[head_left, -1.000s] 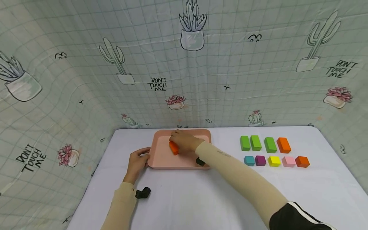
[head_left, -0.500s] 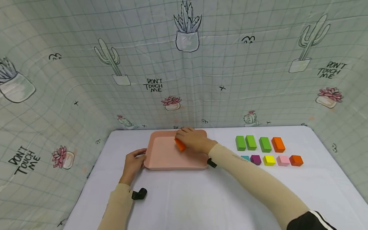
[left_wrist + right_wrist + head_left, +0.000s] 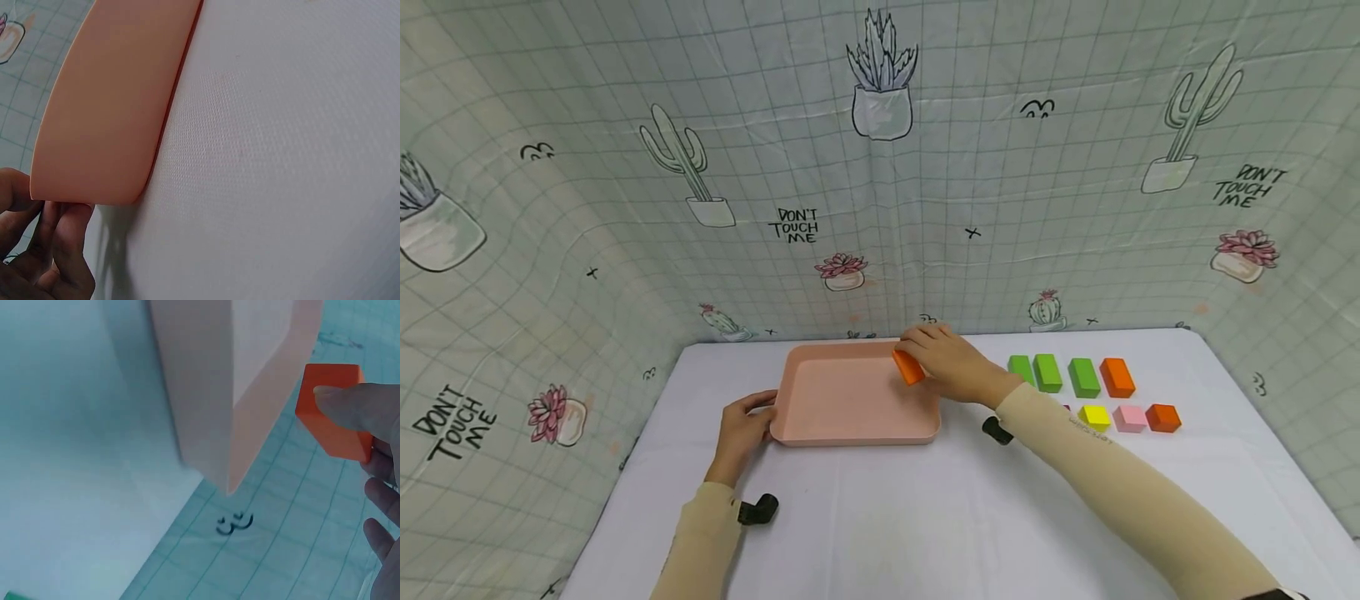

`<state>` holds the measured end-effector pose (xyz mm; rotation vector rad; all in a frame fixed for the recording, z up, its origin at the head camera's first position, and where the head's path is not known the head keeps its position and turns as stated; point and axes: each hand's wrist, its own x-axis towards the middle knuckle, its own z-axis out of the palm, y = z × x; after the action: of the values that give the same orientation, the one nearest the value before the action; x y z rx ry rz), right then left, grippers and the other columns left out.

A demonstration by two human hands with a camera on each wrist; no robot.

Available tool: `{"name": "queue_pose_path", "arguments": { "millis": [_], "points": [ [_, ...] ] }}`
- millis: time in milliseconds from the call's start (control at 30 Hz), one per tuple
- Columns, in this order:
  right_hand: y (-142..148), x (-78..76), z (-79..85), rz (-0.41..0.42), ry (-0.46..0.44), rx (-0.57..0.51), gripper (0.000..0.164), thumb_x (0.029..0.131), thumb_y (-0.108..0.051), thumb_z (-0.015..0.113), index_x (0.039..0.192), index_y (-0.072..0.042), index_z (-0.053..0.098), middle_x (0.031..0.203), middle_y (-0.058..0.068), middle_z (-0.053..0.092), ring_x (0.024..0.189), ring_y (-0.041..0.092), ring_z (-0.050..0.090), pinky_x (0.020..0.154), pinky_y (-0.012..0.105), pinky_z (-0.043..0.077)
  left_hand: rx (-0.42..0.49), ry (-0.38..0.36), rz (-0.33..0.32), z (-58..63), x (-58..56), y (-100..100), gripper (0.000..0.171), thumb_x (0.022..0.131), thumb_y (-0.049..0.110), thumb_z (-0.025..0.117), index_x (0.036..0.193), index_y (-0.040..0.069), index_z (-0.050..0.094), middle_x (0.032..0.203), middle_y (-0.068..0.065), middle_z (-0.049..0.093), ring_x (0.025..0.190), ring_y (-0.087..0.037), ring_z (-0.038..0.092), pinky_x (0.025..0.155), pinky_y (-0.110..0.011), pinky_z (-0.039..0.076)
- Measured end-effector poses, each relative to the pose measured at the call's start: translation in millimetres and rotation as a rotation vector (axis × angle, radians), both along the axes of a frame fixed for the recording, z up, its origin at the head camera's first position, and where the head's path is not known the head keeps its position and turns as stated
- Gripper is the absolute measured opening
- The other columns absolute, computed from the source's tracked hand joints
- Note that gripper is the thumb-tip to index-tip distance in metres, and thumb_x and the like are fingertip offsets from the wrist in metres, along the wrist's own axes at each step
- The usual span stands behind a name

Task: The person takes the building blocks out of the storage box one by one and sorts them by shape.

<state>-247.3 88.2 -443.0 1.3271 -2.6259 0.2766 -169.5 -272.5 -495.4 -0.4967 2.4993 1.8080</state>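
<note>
My right hand (image 3: 951,362) pinches an orange block (image 3: 908,367) between thumb and fingers, above the right part of the pink tray (image 3: 857,440). In the right wrist view, the thumb lies across a face of the orange block (image 3: 334,434), which is apart from the tray wall (image 3: 200,394). At the tray's left side, my left hand (image 3: 741,433) holds the edge with bent fingers. The left wrist view has its fingertips (image 3: 74,219) against the tray's short end (image 3: 106,156). No block shows inside the tray.
Right of the tray stand green blocks (image 3: 1084,377) and an orange block (image 3: 1117,377) in a back row. A yellow cube (image 3: 1094,417), a pink cube (image 3: 1130,418) and an orange cube (image 3: 1163,418) are in front, with others partly hidden by the right arm. Patterned cloth (image 3: 970,275) hangs behind.
My right hand has moved right with the orange block, from over the tray's middle toward its right rim. The left hand stays at the tray's left edge. The head view shifts slightly.
</note>
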Motion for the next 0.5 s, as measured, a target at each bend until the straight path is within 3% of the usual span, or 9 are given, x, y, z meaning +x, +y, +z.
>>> {"name": "queue_pose_path", "arguments": {
  "millis": [233, 500],
  "points": [
    [37.8, 5.4, -4.2, -0.045, 0.025, -0.102, 0.064, 0.08, -0.009, 0.093, 0.135, -0.003, 0.062, 0.135, 0.011, 0.062, 0.129, 0.035, 0.055, 0.113, 0.052, 0.044, 0.002, 0.0, -0.009, 0.5, 0.7, -1.1, 0.037, 0.102, -0.001, 0.059, 0.138, -0.008, 0.064, 0.137, -0.03, 0.063, 0.072, -0.006, 0.06, 0.057, -0.021, 0.051],
    [86.2, 14.6, -4.3, -0.146, -0.002, -0.141, 0.069, 0.076, -0.005, 0.095, 0.136, -0.002, 0.061, 0.137, 0.015, 0.061, 0.128, 0.038, 0.054, 0.113, 0.057, 0.043, -0.003, 0.005, -0.014, -0.3, -0.9, -1.7, 0.037, 0.102, -0.001, 0.059, 0.137, -0.008, 0.065, 0.137, -0.03, 0.063, 0.073, -0.006, 0.061, 0.057, -0.02, 0.052]
  ]
}}
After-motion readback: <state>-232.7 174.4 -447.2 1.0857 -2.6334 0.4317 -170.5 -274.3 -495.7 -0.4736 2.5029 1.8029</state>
